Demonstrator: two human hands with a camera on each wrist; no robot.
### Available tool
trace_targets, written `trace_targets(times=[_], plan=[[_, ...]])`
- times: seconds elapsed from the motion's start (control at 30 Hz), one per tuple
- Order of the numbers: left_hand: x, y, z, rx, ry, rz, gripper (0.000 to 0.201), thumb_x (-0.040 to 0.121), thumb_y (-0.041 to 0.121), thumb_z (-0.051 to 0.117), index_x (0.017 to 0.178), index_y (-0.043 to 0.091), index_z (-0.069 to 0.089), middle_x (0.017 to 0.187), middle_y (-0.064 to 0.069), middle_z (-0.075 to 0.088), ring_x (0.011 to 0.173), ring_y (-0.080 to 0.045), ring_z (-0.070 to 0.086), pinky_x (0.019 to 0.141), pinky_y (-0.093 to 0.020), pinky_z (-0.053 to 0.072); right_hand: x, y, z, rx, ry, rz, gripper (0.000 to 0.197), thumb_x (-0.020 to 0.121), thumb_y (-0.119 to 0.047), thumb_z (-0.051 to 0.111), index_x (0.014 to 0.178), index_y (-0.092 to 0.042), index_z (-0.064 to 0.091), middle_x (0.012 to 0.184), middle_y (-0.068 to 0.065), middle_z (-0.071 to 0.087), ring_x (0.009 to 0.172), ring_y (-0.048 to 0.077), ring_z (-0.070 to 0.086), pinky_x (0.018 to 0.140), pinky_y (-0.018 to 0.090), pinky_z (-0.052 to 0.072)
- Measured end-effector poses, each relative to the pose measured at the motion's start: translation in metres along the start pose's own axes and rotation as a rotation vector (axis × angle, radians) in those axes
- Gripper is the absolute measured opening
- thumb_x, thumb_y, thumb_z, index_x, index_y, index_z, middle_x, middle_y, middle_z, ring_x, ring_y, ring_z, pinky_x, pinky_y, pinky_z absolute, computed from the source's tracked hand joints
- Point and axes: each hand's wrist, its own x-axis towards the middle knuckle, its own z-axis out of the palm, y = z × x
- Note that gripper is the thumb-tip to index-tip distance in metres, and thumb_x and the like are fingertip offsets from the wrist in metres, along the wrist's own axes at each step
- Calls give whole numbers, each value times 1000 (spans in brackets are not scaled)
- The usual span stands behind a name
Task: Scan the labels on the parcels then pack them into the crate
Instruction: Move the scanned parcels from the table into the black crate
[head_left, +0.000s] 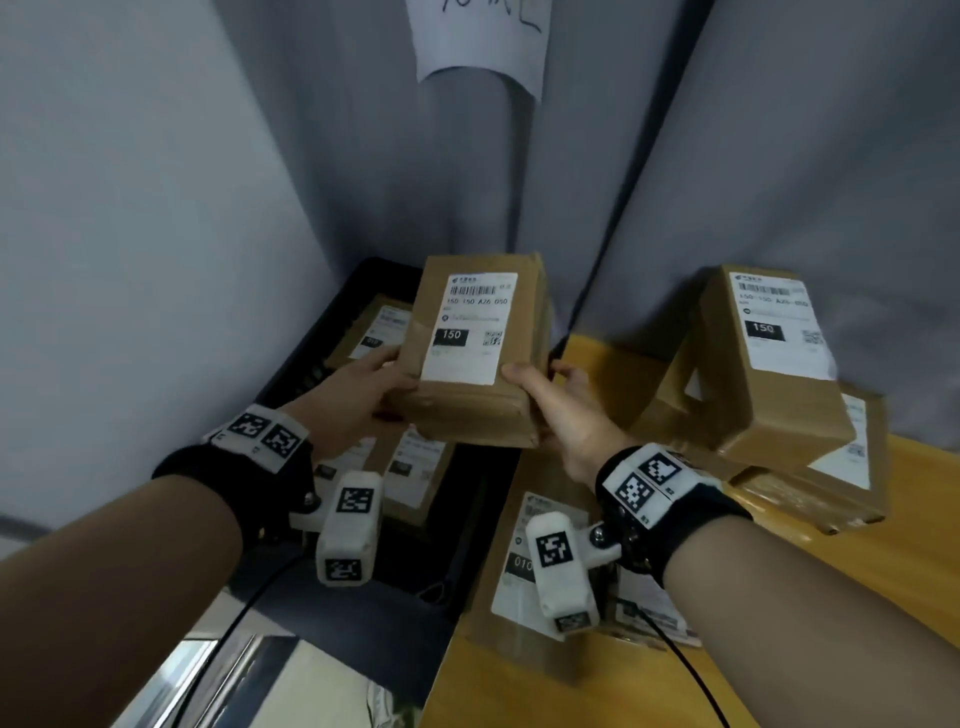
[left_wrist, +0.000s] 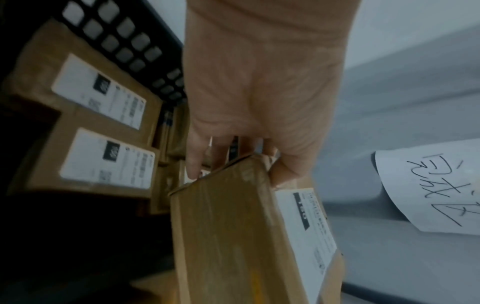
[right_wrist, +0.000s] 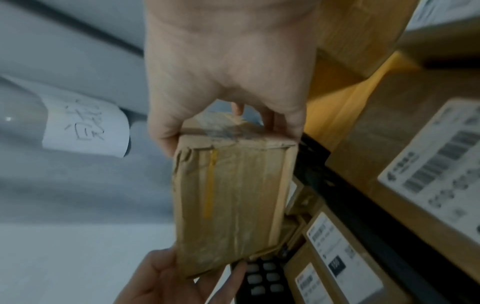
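Grey wall (head_left: 156, 208) behind; both hands' fingers grip parcel (head_left: 467, 374) above crate (head_left: 332, 364), seemingly w/ boxes.

The crate (head_left: 306, 364) sits just off your worktop's (head_left: 857, 571) left edge, with parcels (head_left: 384, 322) lying in it. You hold one parcel (head_left: 478, 353) above the crate's right rim, while stacked parcels (head_left: 769, 364) crowd the worktop's far edge and another parcel (head_left: 519, 561) lies by its left edge.

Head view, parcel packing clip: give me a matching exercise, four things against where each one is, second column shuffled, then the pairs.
Things:
1. held parcel
2. black crate
3. tilted parcel
4. handwritten paper sign

Places:
A. on the grey wall, above
B. between the left hand and right hand
C. leaning on a stack on the yellow table
D. left of the table, holding parcels

Pairs: 1-B, 2-D, 3-C, 4-A
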Motion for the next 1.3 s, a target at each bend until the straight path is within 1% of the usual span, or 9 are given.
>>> trace_targets(times=[0.23, 0.4, 0.53, 0.63, 0.77, 0.93, 1.03, 1.17, 1.3], plan=[[-16, -28, -73, 312, 301, 26, 33, 99, 22, 49, 130, 14, 55, 118, -10, 62, 102, -22, 59, 87, -33, 50, 7, 9, 87, 28, -111, 202, 91, 76, -42, 76, 145, -23, 19, 113, 4, 53, 93, 21, 58, 69, 36, 56], [-18, -53, -123, 596, 391, 13, 29, 99, 25, 49, 122, 9, 58, 107, -7, 61, 90, -19, 55, 71, -29, 46, 16, 34, 143, 21, -116, 303, 92, 73, -44, 78, 142, -21, 22, 127, 7, 49, 107, 26, 55, 61, 36, 52], [-8, -72, -154, 581, 433, -3, 24, 98, 23, 51, 117, 10, 59, 94, -4, 61, 79, -16, 57, 69, -28, 49, 33, 56, 184, 42, -115, 268, 90, 74, -38, 79, 143, -23, 23, 132, 2, 48, 112, 25, 52, 84, 44, 54], [4, -80, -173, 546, 450, 7, 11, 96, 21, 55, 101, 14, 60, 102, -11, 64, 98, -29, 61, 91, -41, 49, 40, 70, 205, 28, -146, 277, 86, 76, -40, 76, 143, -28, 24, 133, 3, 49, 109, 24, 54, 79, 42, 56], [13, -76, -182, 605, 402, -8, 9, 96, 22, 53, 88, 20, 56, 95, -9, 63, 92, -25, 59, 89, -38, 47, 43, 83, 212, -45, -235, 375, 85, 77, -45, 72, 144, -34, 20, 133, 3, 48, 112, 27, 55, 83, 48, 56], [25, -73, -181, 685, 356, 4, 17, 98, 26, 49, 107, 15, 58, 101, -5, 58, 93, -19, 53, 83, -29, 41, 54, 83, 208, -41, -190, 422, 98, 63, -52, 77, 143, -36, 23, 134, 4, 50, 110, 31, 58, 82, 54, 55], [28, -73, -178, 690, 337, 11, 26, 100, 26, 47, 117, 10, 58, 108, -6, 58, 98, -19, 53, 82, -26, 39, 61, 84, 209, -24, -213, 414, 77, 76, -39, 77, 138, -29, 34, 130, 7, 54, 109, 33, 60, 71, 51, 59], [27, -77, -182, 669, 338, 13, 27, 99, 25, 50, 117, 7, 58, 116, -11, 62, 106, -24, 57, 85, -27, 41, 75, 83, 226, -54, -175, 331, 38, 92, -10, 60, 129, -8, 56, 126, 13, 63, 109, 30, 62, 77, 37, 58], [24, -80, -193, 668, 358, 0, 25, 98, 24, 50, 115, 7, 59, 114, -12, 63, 105, -24, 57, 86, -27, 40, 77, 78, 238, -205, -223, 350, 37, 96, -13, 54, 132, -4, 51, 119, 10, 61, 100, 25, 58, 75, 31, 47]])
